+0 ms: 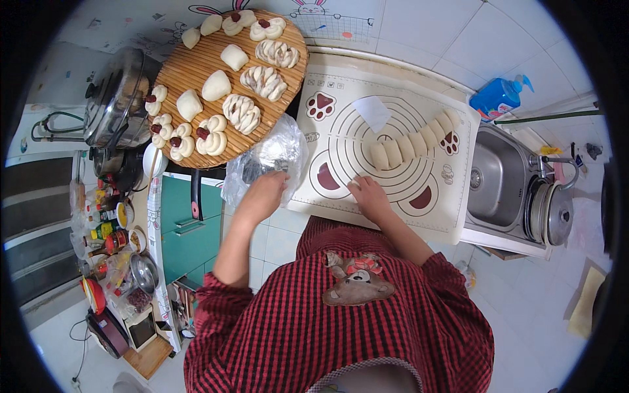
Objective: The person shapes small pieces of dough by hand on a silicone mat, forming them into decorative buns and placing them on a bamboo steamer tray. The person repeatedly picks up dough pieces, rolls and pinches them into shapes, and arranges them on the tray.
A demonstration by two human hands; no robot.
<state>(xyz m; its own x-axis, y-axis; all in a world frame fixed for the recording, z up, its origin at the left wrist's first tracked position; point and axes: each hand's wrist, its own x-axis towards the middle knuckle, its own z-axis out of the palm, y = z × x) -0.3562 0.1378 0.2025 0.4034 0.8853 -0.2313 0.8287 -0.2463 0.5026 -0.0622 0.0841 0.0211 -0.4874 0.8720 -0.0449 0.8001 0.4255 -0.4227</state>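
My left hand (268, 194) reaches over a clear plastic bag (290, 142) with white powder in it; its fingertips are partly hidden. My right hand (371, 196), fingers curled, rests at the near edge of a printed dough mat (314, 152). Something small and pale shows at its fingertips, too little to name. Beyond it, a diagonal row of cut dough pieces (410, 145) lies on the mat, with a white square sheet (372, 113) behind. A round wooden board (196, 69) at the upper left carries plain, twisted and flower-shaped dough, some with red dates.
A steel sink (496, 182) adjoins the mat at the right, with stacked pot lids (555, 216) beside it and a blue pump bottle (496, 100) behind. A pan handle (195, 196) sticks out beneath the board. At the left stand a lidded steel pot (115, 108) and several condiment bottles (110, 228).
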